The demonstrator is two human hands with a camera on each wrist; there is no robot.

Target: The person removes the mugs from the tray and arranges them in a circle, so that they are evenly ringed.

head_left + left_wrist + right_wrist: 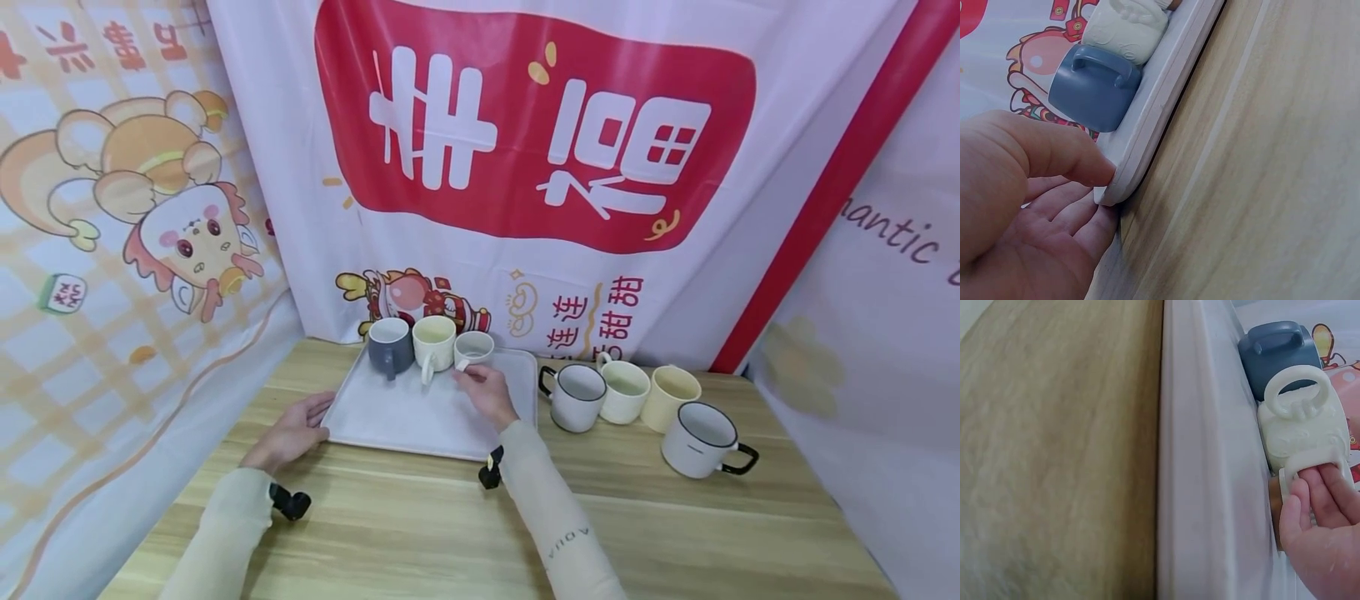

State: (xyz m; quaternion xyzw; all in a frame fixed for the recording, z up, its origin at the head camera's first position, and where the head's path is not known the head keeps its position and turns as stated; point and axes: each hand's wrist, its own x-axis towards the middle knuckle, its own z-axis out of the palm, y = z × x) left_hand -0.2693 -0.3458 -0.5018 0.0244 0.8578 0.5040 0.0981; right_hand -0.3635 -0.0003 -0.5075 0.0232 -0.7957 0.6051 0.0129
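Observation:
A pale rectangular tray lies on the wooden table, with three mugs in a row along its back. They are a dark blue-grey mug, a cream mug with raised patterns and a whitish mug whose brown base shows in the right wrist view. My right hand grips the whitish mug's handle, fingers through the loop. At the tray's left front corner, my left hand pinches the edge, thumb on the rim and fingers below.
Right of the tray stand a white mug with black handle, a pale green-white mug, a yellow mug and another black-handled white mug. Printed cloths hang behind and beside the table.

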